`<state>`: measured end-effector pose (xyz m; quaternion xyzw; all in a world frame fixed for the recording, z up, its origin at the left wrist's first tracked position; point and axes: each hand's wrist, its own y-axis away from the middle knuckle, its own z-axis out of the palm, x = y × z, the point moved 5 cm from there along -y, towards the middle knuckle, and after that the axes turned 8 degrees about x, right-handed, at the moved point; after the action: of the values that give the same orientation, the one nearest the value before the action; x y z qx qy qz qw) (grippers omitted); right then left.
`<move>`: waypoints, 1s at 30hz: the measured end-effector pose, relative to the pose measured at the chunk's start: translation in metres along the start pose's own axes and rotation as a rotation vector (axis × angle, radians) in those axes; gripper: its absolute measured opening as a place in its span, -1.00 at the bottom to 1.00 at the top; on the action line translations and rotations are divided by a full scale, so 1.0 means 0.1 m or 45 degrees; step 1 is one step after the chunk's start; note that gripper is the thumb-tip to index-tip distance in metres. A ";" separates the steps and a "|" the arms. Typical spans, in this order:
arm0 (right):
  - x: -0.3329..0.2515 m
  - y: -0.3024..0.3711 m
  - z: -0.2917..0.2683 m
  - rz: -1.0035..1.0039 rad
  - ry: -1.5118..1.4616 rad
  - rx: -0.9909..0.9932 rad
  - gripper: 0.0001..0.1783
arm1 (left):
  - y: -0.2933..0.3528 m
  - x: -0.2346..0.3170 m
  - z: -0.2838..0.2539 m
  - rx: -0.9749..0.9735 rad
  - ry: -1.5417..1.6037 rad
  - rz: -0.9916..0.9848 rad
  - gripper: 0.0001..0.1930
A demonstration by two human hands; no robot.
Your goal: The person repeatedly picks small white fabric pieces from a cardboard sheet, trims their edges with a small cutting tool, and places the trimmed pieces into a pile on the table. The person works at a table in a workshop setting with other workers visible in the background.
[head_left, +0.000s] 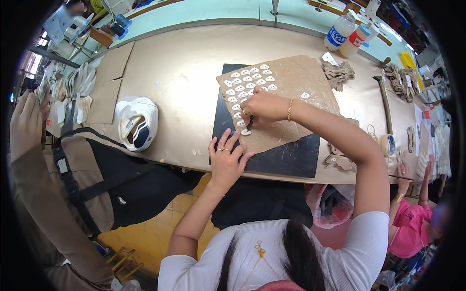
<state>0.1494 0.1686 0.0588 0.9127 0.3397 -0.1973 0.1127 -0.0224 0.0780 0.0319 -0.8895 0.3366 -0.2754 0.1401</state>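
Observation:
My right hand (264,107) grips a small dark brush (249,124), its tip down on a small white heart-shaped piece (246,131). That piece lies on a brown cardboard sheet (291,97) that carries several rows of the same white pieces (250,77). The cardboard rests on a black mat (286,157). My left hand (226,157) lies flat with fingers spread on the mat's near-left corner, holding nothing.
A white cap (137,122) sits on the beige table (179,68) to the left. Two plastic bottles (347,34), a hammer (385,94), a tape roll (388,144) and stacks of cut pieces (338,72) lie right. Another person's hand (26,121) is at far left, and another's (403,174) at right.

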 end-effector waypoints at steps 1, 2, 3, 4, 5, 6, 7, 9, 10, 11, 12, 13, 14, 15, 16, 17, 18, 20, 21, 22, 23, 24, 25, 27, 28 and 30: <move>0.05 -0.01 0.02 -0.003 -0.049 -0.031 -0.85 | 0.00 0.01 0.01 0.001 0.002 0.002 -0.72; 0.06 -0.04 0.02 -0.010 -0.098 -0.067 -0.84 | 0.00 0.01 0.01 0.003 -0.008 0.001 -0.72; 0.08 -0.06 0.02 -0.016 -0.077 -0.104 -0.83 | 0.01 0.01 0.02 0.005 -0.017 0.002 -0.72; 0.10 -0.09 0.02 -0.019 -0.056 -0.141 -0.83 | 0.00 0.02 0.03 0.006 -0.025 0.005 -0.72; 0.08 -0.13 0.03 -0.034 -0.043 -0.179 -0.82 | 0.01 0.02 0.02 0.016 -0.029 0.008 -0.72; 0.06 -0.15 0.03 -0.064 -0.002 -0.190 -0.83 | 0.01 0.02 0.03 0.025 -0.032 0.013 -0.73; 0.04 -0.16 0.02 -0.093 0.040 -0.201 -0.83 | 0.01 0.03 0.04 0.035 -0.034 0.019 -0.73; -0.08 -0.15 -0.04 -0.178 0.056 -0.245 -0.90 | 0.00 0.01 0.06 0.042 -0.041 0.014 -0.73; -0.14 -0.11 0.01 -0.216 0.095 -0.298 -0.93 | 0.02 0.02 0.06 0.048 -0.046 0.010 -0.73; -0.24 -0.07 0.06 -0.272 0.146 -0.345 -0.95 | 0.03 0.01 0.02 0.048 -0.065 0.002 -0.73; -0.34 -0.05 0.10 -0.341 0.208 -0.391 -0.97 | 0.03 0.00 -0.01 0.058 -0.065 -0.020 -0.72; -0.36 -0.01 0.12 -0.347 0.282 -0.332 -0.95 | 0.03 0.00 -0.01 0.066 -0.046 -0.008 -0.72; -0.35 0.06 0.14 -0.362 0.356 -0.266 -0.92 | 0.03 0.00 -0.03 0.077 -0.038 0.003 -0.72; -0.37 0.13 0.11 -0.359 0.350 -0.197 -0.90 | 0.03 0.02 -0.05 0.072 -0.045 -0.004 -0.73; -0.38 0.21 0.07 -0.338 0.347 -0.131 -0.88 | -0.01 0.04 -0.05 0.069 -0.035 0.002 -0.73; -0.41 0.30 0.04 -0.312 0.410 -0.061 -0.88 | -0.03 0.06 -0.04 0.081 -0.035 0.018 -0.73; -0.46 0.35 0.04 -0.297 0.457 0.010 -0.87 | -0.02 0.04 -0.03 0.092 -0.046 0.023 -0.73; -0.56 0.49 0.01 -0.228 0.477 0.115 -0.88 | 0.01 0.03 0.00 0.111 -0.052 0.039 -0.72; -0.63 0.54 0.02 -0.221 0.509 0.129 -0.88 | 0.04 0.01 -0.01 0.120 -0.060 0.032 -0.71; -0.69 0.57 0.03 -0.209 0.539 0.146 -0.88 | 0.05 -0.01 -0.02 0.125 -0.066 0.030 -0.71; -0.74 0.64 0.04 -0.183 0.562 0.154 -0.88 | 0.07 0.01 -0.02 0.121 -0.057 0.029 -0.70; -0.78 0.68 0.04 -0.159 0.593 0.158 -0.89 | 0.07 0.02 -0.03 0.105 -0.064 0.035 -0.69; -0.81 0.71 0.03 -0.128 0.621 0.166 -0.90 | 0.05 0.00 -0.06 0.084 -0.070 0.046 -0.69; -0.83 0.87 0.06 -0.046 0.621 0.183 -0.91 | 0.01 0.03 -0.04 0.021 -0.050 0.070 -0.66; -0.82 0.93 0.06 -0.013 0.597 0.199 -0.91 | -0.02 0.02 -0.07 0.013 -0.082 0.071 -0.66; -0.83 1.12 0.11 0.101 0.539 0.207 -0.91 | -0.05 0.04 -0.06 -0.040 -0.080 0.077 -0.67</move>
<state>0.1633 0.0335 0.0929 0.9524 0.3027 -0.0236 -0.0275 -0.0203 0.0787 0.0407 -0.8892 0.3632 -0.2376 0.1449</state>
